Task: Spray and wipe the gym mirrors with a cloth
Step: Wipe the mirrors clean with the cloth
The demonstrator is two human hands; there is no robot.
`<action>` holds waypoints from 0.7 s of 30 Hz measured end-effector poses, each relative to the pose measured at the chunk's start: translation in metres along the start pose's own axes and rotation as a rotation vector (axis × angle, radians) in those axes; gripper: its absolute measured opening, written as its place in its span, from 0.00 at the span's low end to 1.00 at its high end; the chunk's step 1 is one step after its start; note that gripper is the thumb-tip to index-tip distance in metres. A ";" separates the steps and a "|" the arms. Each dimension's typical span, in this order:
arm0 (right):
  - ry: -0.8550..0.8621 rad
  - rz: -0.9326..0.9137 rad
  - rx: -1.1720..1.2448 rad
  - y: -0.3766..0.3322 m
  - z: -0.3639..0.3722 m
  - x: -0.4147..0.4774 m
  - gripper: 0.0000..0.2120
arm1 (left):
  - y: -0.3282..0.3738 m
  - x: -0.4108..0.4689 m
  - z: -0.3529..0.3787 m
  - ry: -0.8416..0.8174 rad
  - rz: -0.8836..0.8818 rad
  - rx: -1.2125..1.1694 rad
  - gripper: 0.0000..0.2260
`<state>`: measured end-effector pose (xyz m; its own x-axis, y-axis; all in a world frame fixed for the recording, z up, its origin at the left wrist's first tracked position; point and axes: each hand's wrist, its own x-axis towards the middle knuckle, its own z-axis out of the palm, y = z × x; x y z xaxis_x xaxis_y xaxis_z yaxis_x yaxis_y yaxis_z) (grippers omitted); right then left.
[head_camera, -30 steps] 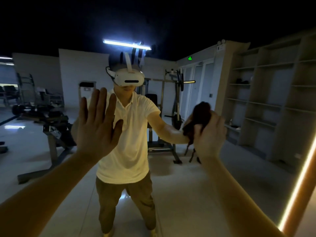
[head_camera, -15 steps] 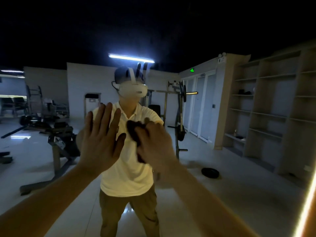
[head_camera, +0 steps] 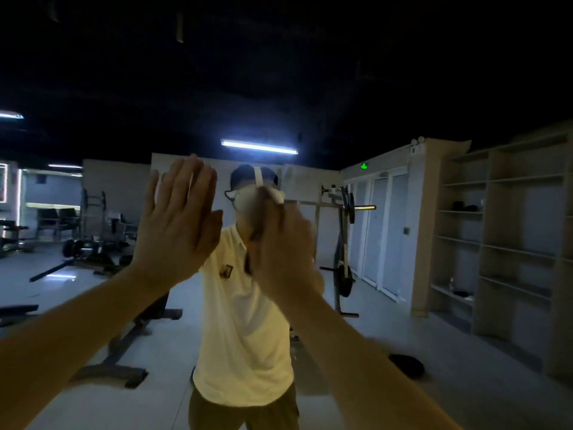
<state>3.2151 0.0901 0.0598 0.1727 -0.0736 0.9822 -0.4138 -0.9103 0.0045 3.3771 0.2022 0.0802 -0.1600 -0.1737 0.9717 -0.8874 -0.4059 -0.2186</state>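
The gym mirror (head_camera: 403, 330) fills the whole view and reflects a person in a white polo shirt wearing a headset. My left hand (head_camera: 178, 225) is pressed flat on the glass at centre left, fingers up and slightly apart, holding nothing. My right hand (head_camera: 280, 246), blurred by motion, is just right of it and presses a dark cloth (head_camera: 256, 229) against the glass. Only a dark sliver of the cloth shows past my fingers. No spray bottle is in view.
In the reflection, a weight bench (head_camera: 130, 342) stands at the left, a barbell rack (head_camera: 342, 243) behind the person, and tall open shelves (head_camera: 508, 243) at the right. A dark weight plate (head_camera: 406, 364) lies on the pale floor.
My right hand has swept the cloth across the glass from the right to the centre and then upward. My left hand has stayed flat on the mirror. The view has tilted up.
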 end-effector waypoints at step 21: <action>0.213 0.023 -0.140 -0.002 0.005 0.071 0.25 | -0.002 0.022 0.016 -0.044 -0.033 0.079 0.33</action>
<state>3.2329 0.0851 0.1281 -0.0248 0.0072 0.9997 -0.5379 -0.8430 -0.0073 3.3823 0.1843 0.1006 -0.1100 -0.1977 0.9741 -0.8548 -0.4812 -0.1942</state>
